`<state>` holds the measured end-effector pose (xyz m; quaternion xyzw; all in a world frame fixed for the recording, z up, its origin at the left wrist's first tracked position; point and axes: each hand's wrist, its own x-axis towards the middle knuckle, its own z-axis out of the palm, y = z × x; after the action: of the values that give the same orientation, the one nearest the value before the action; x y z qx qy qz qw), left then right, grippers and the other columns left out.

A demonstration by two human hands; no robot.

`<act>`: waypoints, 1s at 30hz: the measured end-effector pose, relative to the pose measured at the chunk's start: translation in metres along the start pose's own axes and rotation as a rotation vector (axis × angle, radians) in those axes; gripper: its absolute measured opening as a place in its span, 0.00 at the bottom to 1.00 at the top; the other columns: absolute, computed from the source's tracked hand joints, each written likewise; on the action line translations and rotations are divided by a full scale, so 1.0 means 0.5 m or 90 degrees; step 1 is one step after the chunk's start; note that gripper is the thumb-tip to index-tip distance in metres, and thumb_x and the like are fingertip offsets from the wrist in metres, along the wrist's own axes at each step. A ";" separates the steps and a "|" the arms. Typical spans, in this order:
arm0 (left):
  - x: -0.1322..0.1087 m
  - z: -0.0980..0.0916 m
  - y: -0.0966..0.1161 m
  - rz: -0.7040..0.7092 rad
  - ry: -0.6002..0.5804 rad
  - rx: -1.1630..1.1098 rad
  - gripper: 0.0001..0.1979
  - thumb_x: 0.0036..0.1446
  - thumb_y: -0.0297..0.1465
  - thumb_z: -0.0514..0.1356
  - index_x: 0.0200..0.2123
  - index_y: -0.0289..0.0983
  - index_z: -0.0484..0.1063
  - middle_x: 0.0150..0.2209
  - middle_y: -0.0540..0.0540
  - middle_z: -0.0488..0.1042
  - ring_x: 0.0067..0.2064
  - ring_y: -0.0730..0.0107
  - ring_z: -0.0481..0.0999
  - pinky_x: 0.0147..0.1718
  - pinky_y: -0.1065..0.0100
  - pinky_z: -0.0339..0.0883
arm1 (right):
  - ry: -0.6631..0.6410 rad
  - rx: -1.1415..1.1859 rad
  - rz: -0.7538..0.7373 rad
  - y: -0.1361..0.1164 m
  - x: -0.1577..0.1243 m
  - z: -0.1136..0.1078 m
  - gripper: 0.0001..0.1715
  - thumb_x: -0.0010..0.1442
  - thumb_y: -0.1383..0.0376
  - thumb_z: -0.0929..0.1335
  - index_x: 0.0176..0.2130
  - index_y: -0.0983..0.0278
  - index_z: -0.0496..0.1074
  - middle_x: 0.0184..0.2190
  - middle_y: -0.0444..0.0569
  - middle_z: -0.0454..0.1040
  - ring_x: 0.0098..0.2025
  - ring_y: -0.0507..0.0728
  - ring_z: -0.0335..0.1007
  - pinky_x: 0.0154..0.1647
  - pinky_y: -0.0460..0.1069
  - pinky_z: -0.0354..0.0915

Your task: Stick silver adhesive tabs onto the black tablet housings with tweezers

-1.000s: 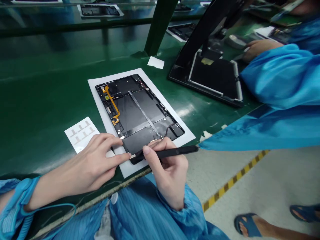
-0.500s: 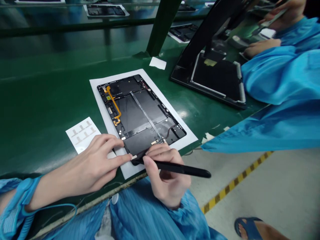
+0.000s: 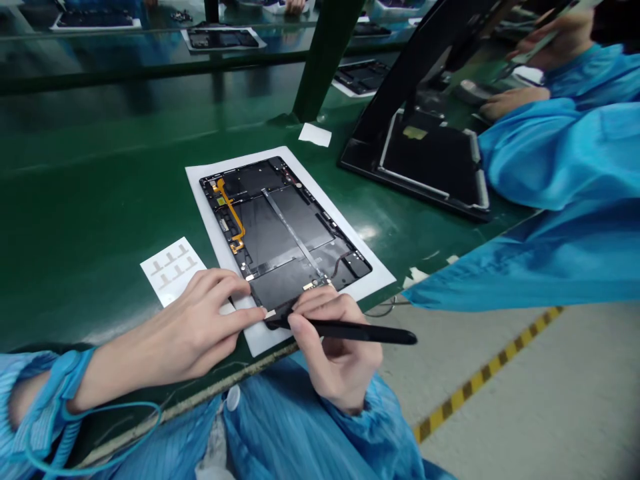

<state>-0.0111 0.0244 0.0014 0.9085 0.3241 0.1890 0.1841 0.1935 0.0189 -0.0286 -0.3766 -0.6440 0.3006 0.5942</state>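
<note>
An opened tablet lies with its inside up on a white sheet, showing an orange flex cable and a long grey ribbon cable. My left hand is open, and its outstretched index fingertip touches the tablet's near corner beside a small pale strip. My right hand grips black tweezers like a pen, tips pointing at that same corner. Those tips are hard to make out against the dark tablet. Just beyond my left hand is a white card bearing several small grey T-shaped stickers.
A black stand with a framed panel occupies the right of the green bench. Close beside it, a co-worker's blue sleeve reaches in. A green post rises behind a paper scrap. More tablets lie farther back.
The view has shifted slightly, so more of the far bench shows. Both hands hold nearly the same pose at the tablet's near corner, the tweezers still in my right hand.
</note>
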 end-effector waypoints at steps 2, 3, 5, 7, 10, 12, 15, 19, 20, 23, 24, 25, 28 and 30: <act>-0.001 0.001 -0.001 -0.001 0.004 0.002 0.19 0.62 0.20 0.49 0.54 0.37 0.65 0.49 0.38 0.63 0.53 0.53 0.61 0.48 0.50 0.65 | -0.011 -0.015 0.000 0.000 0.000 0.000 0.10 0.56 0.76 0.68 0.32 0.61 0.67 0.26 0.45 0.69 0.29 0.56 0.68 0.32 0.54 0.66; 0.000 0.001 -0.001 -0.001 0.006 0.003 0.19 0.62 0.20 0.49 0.54 0.38 0.65 0.49 0.38 0.64 0.53 0.53 0.62 0.48 0.50 0.65 | -0.018 -0.027 0.000 -0.001 0.000 -0.001 0.10 0.56 0.76 0.68 0.32 0.61 0.67 0.26 0.45 0.69 0.29 0.56 0.68 0.31 0.54 0.66; 0.000 0.001 -0.002 0.001 0.004 0.006 0.19 0.62 0.20 0.49 0.54 0.38 0.65 0.48 0.38 0.64 0.53 0.53 0.62 0.47 0.51 0.65 | -0.028 -0.036 0.006 -0.004 0.003 -0.005 0.09 0.57 0.75 0.68 0.32 0.62 0.67 0.26 0.45 0.69 0.29 0.56 0.68 0.31 0.54 0.66; 0.001 0.000 -0.003 0.011 0.005 0.014 0.18 0.62 0.21 0.50 0.54 0.37 0.66 0.47 0.38 0.65 0.52 0.54 0.63 0.47 0.52 0.65 | -0.045 -0.013 0.026 -0.006 0.010 -0.014 0.08 0.59 0.74 0.68 0.32 0.62 0.67 0.27 0.45 0.69 0.30 0.56 0.68 0.32 0.53 0.66; 0.000 -0.002 -0.003 0.042 0.029 0.029 0.17 0.61 0.22 0.51 0.52 0.35 0.68 0.46 0.38 0.67 0.51 0.55 0.65 0.46 0.55 0.65 | -0.107 0.034 0.058 -0.005 0.030 -0.035 0.05 0.61 0.71 0.68 0.34 0.62 0.68 0.28 0.46 0.71 0.32 0.56 0.70 0.31 0.52 0.67; -0.001 -0.002 -0.004 0.055 0.044 0.039 0.16 0.61 0.22 0.51 0.51 0.35 0.69 0.46 0.38 0.67 0.51 0.55 0.66 0.46 0.55 0.65 | -0.177 0.040 0.067 -0.003 0.046 -0.048 0.03 0.61 0.68 0.68 0.35 0.62 0.68 0.30 0.47 0.72 0.32 0.56 0.70 0.28 0.51 0.67; -0.002 -0.001 -0.005 0.057 0.039 0.045 0.16 0.61 0.22 0.51 0.51 0.35 0.69 0.46 0.38 0.67 0.51 0.54 0.66 0.46 0.54 0.64 | -0.251 0.028 0.069 0.001 0.065 -0.058 0.04 0.61 0.66 0.69 0.34 0.62 0.68 0.29 0.48 0.73 0.30 0.56 0.71 0.24 0.49 0.65; -0.001 0.000 -0.004 0.054 0.032 0.045 0.16 0.61 0.22 0.51 0.51 0.35 0.69 0.46 0.37 0.66 0.51 0.52 0.65 0.46 0.53 0.63 | -0.266 0.006 0.068 0.001 0.075 -0.057 0.05 0.62 0.65 0.68 0.33 0.62 0.68 0.28 0.47 0.72 0.31 0.56 0.72 0.24 0.49 0.66; -0.001 0.000 -0.003 0.053 0.033 0.047 0.16 0.61 0.22 0.51 0.51 0.35 0.69 0.46 0.37 0.66 0.51 0.52 0.65 0.46 0.53 0.63 | -0.266 0.002 0.065 0.000 0.076 -0.056 0.05 0.62 0.65 0.68 0.33 0.62 0.68 0.28 0.47 0.72 0.31 0.57 0.72 0.25 0.49 0.67; -0.002 0.000 -0.002 0.053 0.038 0.051 0.16 0.60 0.22 0.51 0.50 0.36 0.69 0.46 0.38 0.66 0.50 0.53 0.65 0.45 0.54 0.63 | -0.279 -0.019 0.058 -0.001 0.078 -0.054 0.06 0.62 0.65 0.68 0.33 0.62 0.67 0.28 0.47 0.72 0.31 0.57 0.72 0.29 0.51 0.69; -0.002 0.000 -0.002 0.051 0.039 0.051 0.17 0.60 0.22 0.51 0.50 0.36 0.70 0.46 0.38 0.67 0.50 0.54 0.65 0.45 0.54 0.63 | -0.288 -0.027 0.056 0.000 0.079 -0.053 0.06 0.62 0.65 0.68 0.33 0.62 0.67 0.28 0.47 0.72 0.31 0.57 0.71 0.30 0.51 0.69; -0.002 0.000 -0.002 0.049 0.040 0.050 0.17 0.60 0.22 0.52 0.50 0.36 0.70 0.46 0.38 0.67 0.50 0.54 0.65 0.45 0.55 0.63 | -0.297 -0.035 0.054 0.001 0.080 -0.053 0.06 0.62 0.65 0.68 0.33 0.62 0.67 0.28 0.47 0.72 0.31 0.57 0.71 0.30 0.51 0.69; 0.000 0.000 -0.002 0.039 0.034 0.049 0.17 0.61 0.22 0.51 0.51 0.37 0.70 0.45 0.39 0.67 0.50 0.55 0.66 0.45 0.55 0.64 | -0.320 -0.043 0.043 0.003 0.085 -0.050 0.06 0.62 0.64 0.67 0.33 0.62 0.65 0.28 0.47 0.71 0.30 0.56 0.69 0.30 0.51 0.67; 0.001 0.000 -0.002 0.037 0.029 0.048 0.17 0.61 0.22 0.51 0.51 0.38 0.69 0.46 0.39 0.67 0.50 0.55 0.65 0.46 0.55 0.64 | -0.330 -0.038 0.033 0.004 0.087 -0.046 0.06 0.62 0.65 0.67 0.33 0.62 0.65 0.28 0.48 0.71 0.30 0.56 0.68 0.30 0.51 0.67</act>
<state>-0.0111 0.0256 0.0010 0.9192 0.3089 0.2023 0.1371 0.2159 0.0551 -0.0044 -0.3208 -0.7734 0.3830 0.3902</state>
